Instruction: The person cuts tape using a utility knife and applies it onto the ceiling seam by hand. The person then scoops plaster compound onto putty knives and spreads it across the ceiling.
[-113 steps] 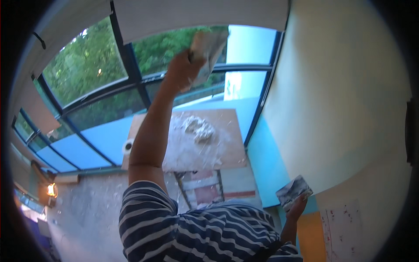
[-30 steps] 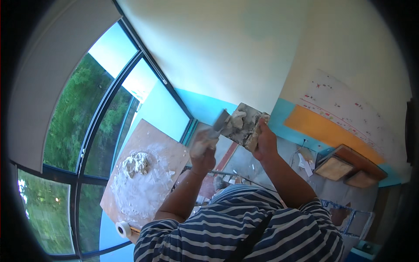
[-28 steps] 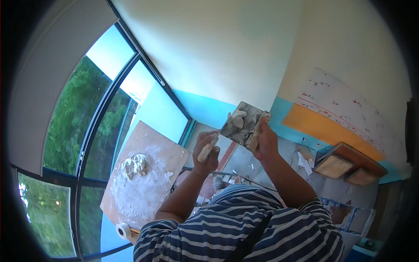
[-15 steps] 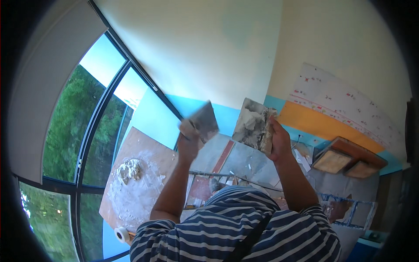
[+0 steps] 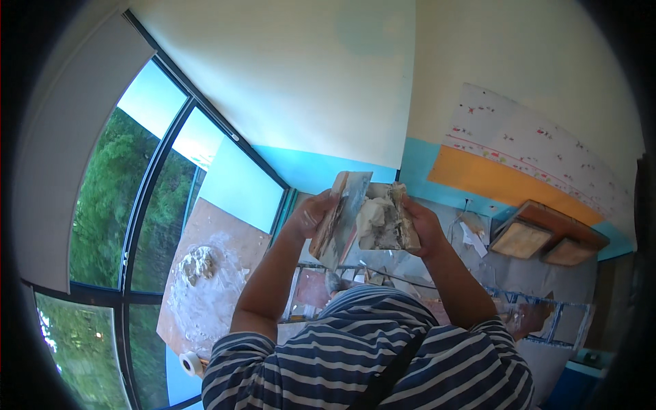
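My left hand is closed round a wide, smeared metal putty trowel, its blade tilted up beside a second plate. My right hand grips that plate by its crusted right edge, and a lump of off-white putty sits on it. The two tools are very close in front of my body; whether they touch I cannot tell. Below on the left, a pale board carries a heap of the same putty in a wide white smear.
Windows line the left, a white tape roll beside the board. Ahead are cream walls with blue and orange bands and a printed sheet. Wooden panels, a paint-spattered ladder and scraps lie lower right; a blue bin behind.
The trowel in my left hand was raised toward the window, then came down; since half a second ago it has moved right, against or close to the plate. The view has swung toward the walls.
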Tool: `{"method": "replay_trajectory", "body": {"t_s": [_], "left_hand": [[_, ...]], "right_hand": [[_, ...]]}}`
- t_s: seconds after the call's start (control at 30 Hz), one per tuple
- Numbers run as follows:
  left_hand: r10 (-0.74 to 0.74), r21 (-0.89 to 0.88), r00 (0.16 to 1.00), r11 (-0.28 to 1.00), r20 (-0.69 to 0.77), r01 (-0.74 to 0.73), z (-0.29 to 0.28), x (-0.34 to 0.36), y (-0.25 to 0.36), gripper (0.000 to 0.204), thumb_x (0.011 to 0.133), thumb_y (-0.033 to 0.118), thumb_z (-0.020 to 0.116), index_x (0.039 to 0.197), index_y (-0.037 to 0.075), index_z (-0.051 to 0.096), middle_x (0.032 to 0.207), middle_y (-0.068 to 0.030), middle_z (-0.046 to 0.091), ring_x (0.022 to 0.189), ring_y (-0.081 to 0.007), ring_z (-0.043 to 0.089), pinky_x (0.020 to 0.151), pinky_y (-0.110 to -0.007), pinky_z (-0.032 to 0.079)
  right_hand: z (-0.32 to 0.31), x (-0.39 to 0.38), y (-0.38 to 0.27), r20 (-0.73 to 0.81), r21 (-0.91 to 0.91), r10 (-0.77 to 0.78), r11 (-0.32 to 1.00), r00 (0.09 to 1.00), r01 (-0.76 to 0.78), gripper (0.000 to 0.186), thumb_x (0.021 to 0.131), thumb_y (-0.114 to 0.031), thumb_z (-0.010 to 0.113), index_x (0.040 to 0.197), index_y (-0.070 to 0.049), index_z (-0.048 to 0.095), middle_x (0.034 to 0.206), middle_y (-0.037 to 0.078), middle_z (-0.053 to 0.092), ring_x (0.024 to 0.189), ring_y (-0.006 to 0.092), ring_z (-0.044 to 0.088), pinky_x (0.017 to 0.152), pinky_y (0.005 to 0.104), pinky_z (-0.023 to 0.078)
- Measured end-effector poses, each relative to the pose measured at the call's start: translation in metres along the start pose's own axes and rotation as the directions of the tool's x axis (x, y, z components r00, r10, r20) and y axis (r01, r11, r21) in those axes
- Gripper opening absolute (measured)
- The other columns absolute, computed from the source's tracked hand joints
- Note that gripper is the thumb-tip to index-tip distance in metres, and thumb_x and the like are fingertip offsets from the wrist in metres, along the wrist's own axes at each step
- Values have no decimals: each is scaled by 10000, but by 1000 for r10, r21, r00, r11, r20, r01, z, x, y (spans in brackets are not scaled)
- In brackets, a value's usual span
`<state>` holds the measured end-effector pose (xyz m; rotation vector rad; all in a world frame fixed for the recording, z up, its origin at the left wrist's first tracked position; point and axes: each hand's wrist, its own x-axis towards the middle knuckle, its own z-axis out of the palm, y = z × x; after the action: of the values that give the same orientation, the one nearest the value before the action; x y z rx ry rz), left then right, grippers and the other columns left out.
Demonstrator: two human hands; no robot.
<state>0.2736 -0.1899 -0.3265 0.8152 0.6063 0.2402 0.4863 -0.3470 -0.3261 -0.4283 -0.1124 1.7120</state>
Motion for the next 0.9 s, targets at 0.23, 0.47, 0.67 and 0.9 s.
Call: {"method": "replay_trajectory", "body": {"t_s": [0.23,0.47,0.67,0.9], "left_hand": [[-59,373,976,918,-208,135,-16,-14,-23,462,943,286,541,1286,-7,443,1040,-115,607,898,-207,621,722,-369,550],[152,-110,961,977,-229,-181,-35,-33,-23,438,783,-9,655,1196,-18,508,1073,-123,605,957,-262,606,863,-394,497],[327,317,910,917,-253,-242,-54,-49,-8,463,736,2,659,1186,-13,552,1081,-97,637,964,-213,620,826,-342,487],[306,798,932,601,-192,-33,-88,-31,-12,285,763,25,628,1047,17,652,1063,-98,660,995,-234,623,862,-331,486]], "right_hand": [[-11,-28,-17,-105,-4,-170,985,980,171,439,990,-313,430,1255,36,455,1154,192,591,1019,294,631,895,441,529],[-33,-37,-32,-243,-160,-162,979,956,125,413,980,-294,452,1239,26,483,1116,166,620,954,269,661,826,419,563],[-35,-51,-39,-277,-142,-192,977,941,157,399,977,-282,445,1235,18,501,1088,161,640,960,261,659,846,416,549],[-63,-64,-28,-381,-139,-289,957,878,254,390,970,-263,464,1218,35,507,1085,166,643,909,252,675,806,382,568]]}}
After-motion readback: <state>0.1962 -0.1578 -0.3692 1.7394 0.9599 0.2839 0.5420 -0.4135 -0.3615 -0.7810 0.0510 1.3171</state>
